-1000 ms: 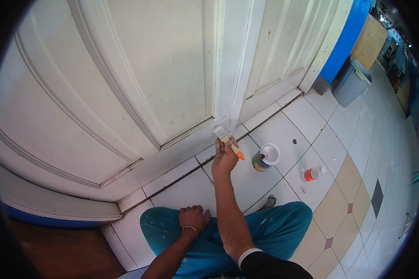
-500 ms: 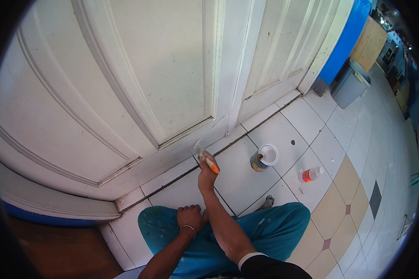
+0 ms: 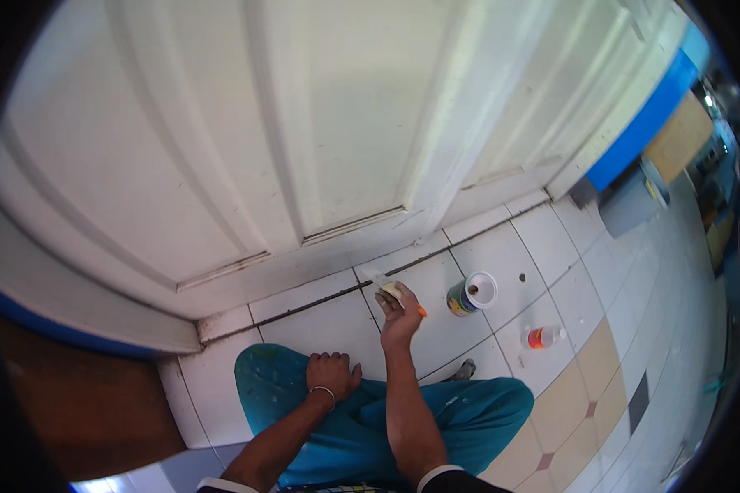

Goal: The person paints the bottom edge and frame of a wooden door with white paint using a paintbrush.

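My right hand (image 3: 399, 319) is closed round a paintbrush (image 3: 375, 275). Its pale bristles point up and left, over the white floor tiles just short of the foot of the door, and an orange handle end shows past my hand. The white panelled door (image 3: 353, 123) rises in front of me, with scuffs along its lower rail. My left hand (image 3: 331, 375) rests on my left thigh in teal trousers, holding nothing, its fingers laid over the cloth. To the right of the brush stands an open paint can (image 3: 459, 301) with a coloured label and a whitish rim.
A small clear bottle with a red-orange label (image 3: 541, 337) lies on the tiles to the right of the can. Farther right stand a grey bin (image 3: 629, 201) and a wooden board (image 3: 678, 138) beside a blue post (image 3: 645, 119). A brown surface (image 3: 74, 394) lies at lower left.
My right hand has drawn the paintbrush back from the door's lower rail and a little to the right. The view has shifted. My left hand stays on my thigh.
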{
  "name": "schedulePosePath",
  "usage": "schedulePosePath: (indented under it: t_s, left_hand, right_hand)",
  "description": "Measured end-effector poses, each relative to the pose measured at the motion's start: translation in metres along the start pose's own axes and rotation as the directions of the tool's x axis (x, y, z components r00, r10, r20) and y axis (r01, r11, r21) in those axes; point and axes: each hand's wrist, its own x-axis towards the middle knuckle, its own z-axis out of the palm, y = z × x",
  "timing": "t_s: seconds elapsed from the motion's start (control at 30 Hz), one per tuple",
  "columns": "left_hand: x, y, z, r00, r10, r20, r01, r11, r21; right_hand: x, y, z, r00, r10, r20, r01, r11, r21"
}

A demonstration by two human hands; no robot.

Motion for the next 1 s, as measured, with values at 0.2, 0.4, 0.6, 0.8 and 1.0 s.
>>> schedulePosePath:
  t_s: [0.2, 0.4, 0.6, 0.8, 1.0]
  left_hand:
    - [-0.003, -0.002, -0.003, 0.999, 0.009, 0.037, -0.008, 1.0, -0.024]
    - [-0.007, -0.007, 0.002, 1.0, 0.019, 0.015, -0.018, 0.999, -0.048]
    - [-0.011, -0.016, 0.003, 0.995, 0.053, -0.087, -0.073, 0.968, -0.241]
    - [-0.029, -0.064, -0.074, 0.886, -0.035, -0.462, -0.154, 0.918, -0.365]
    - [-0.059, -0.116, -0.073, 0.845, -0.233, -0.481, 0.075, 0.943, -0.325]
  right_hand:
    - [-0.014, -0.005, -0.042, 0.971, 0.131, -0.198, -0.142, 0.989, -0.042]
    - [-0.028, -0.005, -0.051, 0.902, 0.307, -0.304, -0.285, 0.952, 0.114]
    - [-0.044, -0.003, -0.055, 0.868, 0.367, -0.334, -0.345, 0.93, 0.128]
    - [-0.049, 0.004, -0.074, 0.841, 0.537, 0.074, -0.541, 0.84, 0.053]
    - [-0.061, 0.001, 0.001, 0.863, 0.5, 0.07, -0.458, 0.833, -0.311]
